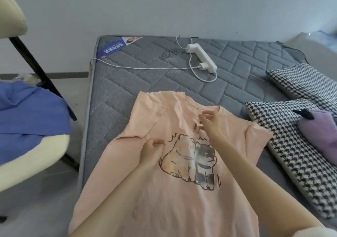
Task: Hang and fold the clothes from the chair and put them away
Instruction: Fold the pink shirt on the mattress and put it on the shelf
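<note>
While the left hand (152,152) gripped the peach T-shirt (164,200) and the right hand (209,125) touched it open-fingered, the grey quilted mattress (237,57) lay against a white wall (164,8).

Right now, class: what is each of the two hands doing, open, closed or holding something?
Left hand: closed, gripping the pink T-shirt by its chest fabric.
Right hand: open, fingers loosely spread on the T-shirt below the collar.
</note>
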Motion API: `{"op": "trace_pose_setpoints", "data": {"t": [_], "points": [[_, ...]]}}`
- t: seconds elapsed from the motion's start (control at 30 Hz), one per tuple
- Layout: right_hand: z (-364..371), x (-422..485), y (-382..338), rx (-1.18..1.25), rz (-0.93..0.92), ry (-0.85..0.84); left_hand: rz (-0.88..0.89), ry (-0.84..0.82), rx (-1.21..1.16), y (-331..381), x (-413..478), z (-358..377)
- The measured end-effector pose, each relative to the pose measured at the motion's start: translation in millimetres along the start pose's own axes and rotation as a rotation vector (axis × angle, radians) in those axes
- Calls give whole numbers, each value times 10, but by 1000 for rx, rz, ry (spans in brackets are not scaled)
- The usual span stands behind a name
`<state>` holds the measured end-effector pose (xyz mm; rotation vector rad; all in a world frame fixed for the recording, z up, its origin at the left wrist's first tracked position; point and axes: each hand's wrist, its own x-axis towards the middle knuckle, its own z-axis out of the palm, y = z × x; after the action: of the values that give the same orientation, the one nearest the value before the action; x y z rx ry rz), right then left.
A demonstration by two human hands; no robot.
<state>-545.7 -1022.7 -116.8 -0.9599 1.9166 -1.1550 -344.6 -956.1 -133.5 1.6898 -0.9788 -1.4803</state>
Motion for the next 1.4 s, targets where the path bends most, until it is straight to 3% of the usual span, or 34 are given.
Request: {"op": "trace_pose_setpoints", "data": {"t": [0.07,0.17,0.27,0.33,0.43,0.57,0.67,0.8,1.13,1.27,1.4], "points": [[-377,-46,136,-49,-76,111,154,-109,221,4,-124,230],[-945,-101,366,-291,-247,465,358,-265,456,10,-292,573],[-1349,-139,567,-12,-13,598,547,-365,680,-25,-375,836],[-1537,-132,750,27,193,572,546,-392,852,-103,-368,933],[-1720,-183,972,118,389,339,386,-414,1057,-221,-359,989],[-1702,-181,1046,139,356,137,382,-419,1204,-271,-332,1040],[-1595,-119,1038,-136,277,149,384,-425,1236,-242,-275,1056],[-1589,-13,946,378,424,249,374,-459,1266,-210,-185,1064],[-2169,-139,851,415,254,508,406,-515,1363,-158,-125,1106],[-2258,-222,977,438,283,389,432,-520,1393,-136,-147,1104],[-2430,-233,944,160,273,299,428,-531,1372,-103,-154,1091]]}}
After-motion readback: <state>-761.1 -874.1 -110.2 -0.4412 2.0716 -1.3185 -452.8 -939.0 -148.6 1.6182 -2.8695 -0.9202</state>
